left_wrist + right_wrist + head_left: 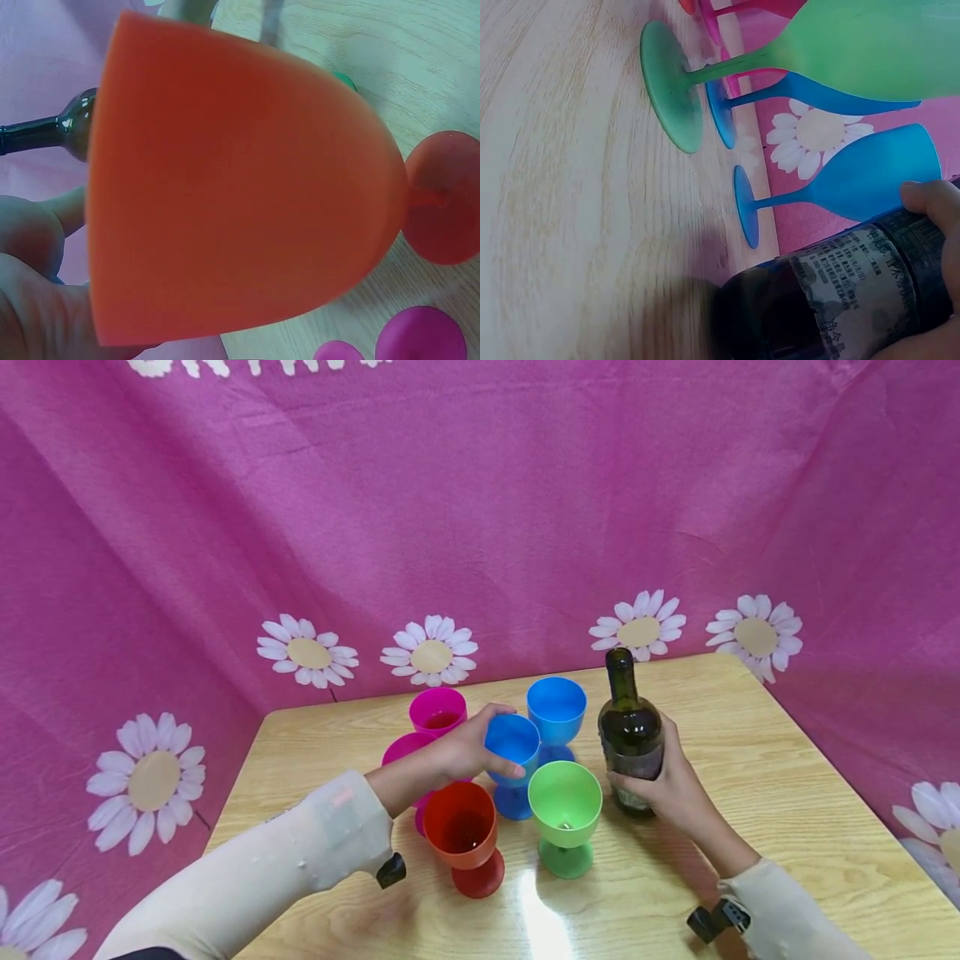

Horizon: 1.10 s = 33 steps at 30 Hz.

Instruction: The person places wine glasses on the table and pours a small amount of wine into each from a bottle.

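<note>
Right hand (pixel 670 787) grips the wine bottle (pixel 632 732), likely heavy, best held round its body; left hand (pixel 474 750) pinches the nearer blue goblet (pixel 519 745).

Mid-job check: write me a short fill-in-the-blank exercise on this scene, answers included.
The left hand grips one of ____ stemmed blue plastic goblets.
The right hand holds a dark green glass bottle, neck pointing ____.
Adding one red plastic goblet, one lime-green plastic goblet and two magenta plastic goblets makes ____ goblets.
Missing: two; upward; six.
</note>
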Each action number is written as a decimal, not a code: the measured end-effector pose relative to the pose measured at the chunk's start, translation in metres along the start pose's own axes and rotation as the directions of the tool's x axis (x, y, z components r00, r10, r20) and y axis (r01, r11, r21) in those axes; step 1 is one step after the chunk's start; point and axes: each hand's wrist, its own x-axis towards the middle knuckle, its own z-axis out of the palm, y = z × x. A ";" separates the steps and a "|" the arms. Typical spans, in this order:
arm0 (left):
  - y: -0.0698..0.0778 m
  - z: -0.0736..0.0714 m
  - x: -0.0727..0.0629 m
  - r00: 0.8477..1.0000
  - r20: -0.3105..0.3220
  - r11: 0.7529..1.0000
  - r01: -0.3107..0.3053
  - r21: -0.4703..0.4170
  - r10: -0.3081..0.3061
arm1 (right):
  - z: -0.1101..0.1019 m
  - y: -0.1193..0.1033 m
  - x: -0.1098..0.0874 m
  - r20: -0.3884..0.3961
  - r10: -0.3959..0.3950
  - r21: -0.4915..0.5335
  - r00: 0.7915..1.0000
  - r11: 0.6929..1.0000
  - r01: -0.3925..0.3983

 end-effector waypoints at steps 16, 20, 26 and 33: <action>0.000 0.000 0.000 1.000 0.009 1.000 -0.015 0.020 0.015 | -0.009 -0.014 0.002 0.046 -0.107 -0.144 0.993 0.983 0.112; -0.001 0.000 0.000 1.000 0.011 0.999 -0.018 0.026 0.018 | -0.012 -0.021 0.004 0.062 -0.168 -0.203 0.984 0.963 0.178; -0.002 0.001 0.001 1.000 0.007 1.000 -0.014 0.026 0.014 | -0.018 -0.036 0.005 0.109 -0.205 -0.261 0.973 0.938 0.227; -0.002 0.000 0.001 1.000 0.003 0.999 -0.016 0.034 0.016 | -0.024 -0.050 0.009 0.150 -0.294 -0.336 0.944 0.883 0.328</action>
